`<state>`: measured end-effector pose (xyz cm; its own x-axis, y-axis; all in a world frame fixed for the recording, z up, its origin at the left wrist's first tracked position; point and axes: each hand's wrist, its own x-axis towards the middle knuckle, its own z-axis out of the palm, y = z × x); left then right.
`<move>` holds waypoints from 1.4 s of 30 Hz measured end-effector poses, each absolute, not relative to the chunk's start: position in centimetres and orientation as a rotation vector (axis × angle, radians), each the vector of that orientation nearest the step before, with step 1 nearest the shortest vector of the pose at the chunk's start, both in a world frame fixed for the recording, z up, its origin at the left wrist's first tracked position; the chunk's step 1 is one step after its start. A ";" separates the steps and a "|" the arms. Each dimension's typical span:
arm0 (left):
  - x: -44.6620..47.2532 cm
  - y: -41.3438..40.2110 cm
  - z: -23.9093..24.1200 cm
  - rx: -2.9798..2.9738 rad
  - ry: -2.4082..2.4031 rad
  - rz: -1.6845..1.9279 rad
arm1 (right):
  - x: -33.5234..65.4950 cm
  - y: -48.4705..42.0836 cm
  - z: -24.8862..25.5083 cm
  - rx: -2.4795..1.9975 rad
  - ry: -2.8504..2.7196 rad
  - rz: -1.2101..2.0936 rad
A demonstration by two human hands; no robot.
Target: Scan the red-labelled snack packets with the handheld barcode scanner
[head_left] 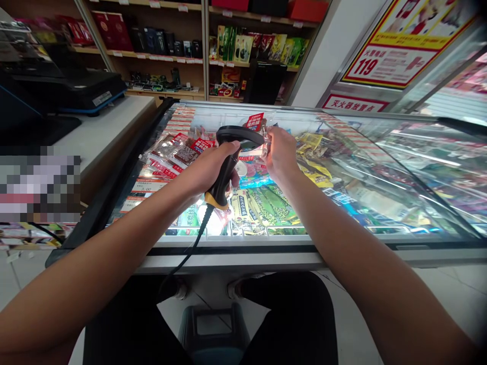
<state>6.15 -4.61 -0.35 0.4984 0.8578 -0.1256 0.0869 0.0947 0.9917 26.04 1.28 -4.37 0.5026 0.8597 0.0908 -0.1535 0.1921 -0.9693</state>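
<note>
My left hand (211, 170) is wrapped around the grip of a black handheld barcode scanner (233, 144) with a yellow band at its base and a dark cable hanging down. The scanner's head points right at a small clear packet with a red label (259, 126). My right hand (280, 152) pinches that packet and holds it upright just in front of the scanner head. Both hands hover over the glass lid of a chest freezer (380, 167) full of packaged frozen goods.
A white counter (110, 126) with a black scale (76, 88) stands at the left. Wooden shelves with boxed goods (182, 45) line the back wall. A red and yellow 119 poster (403, 45) hangs at the right. A small grey device (213, 327) sits on the floor between my legs.
</note>
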 end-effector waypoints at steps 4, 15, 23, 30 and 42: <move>6.1 -4.6 -0.5 1.375 0.904 0.707 | 26.3 1.4 -4.4 -1.186 -0.804 0.798; 5.8 -4.0 0.0 1.432 0.953 0.788 | 27.4 0.9 -3.7 -1.274 -0.897 0.679; 4.5 -1.6 0.3 1.477 1.101 0.945 | 34.2 1.6 -3.6 -1.890 -1.340 0.157; 4.1 0.3 -1.5 1.417 1.101 0.911 | 28.1 -1.3 -2.7 -1.685 -1.497 0.278; 4.2 0.8 -1.7 1.185 1.088 0.935 | 21.7 -3.5 -3.6 -1.102 -0.842 1.668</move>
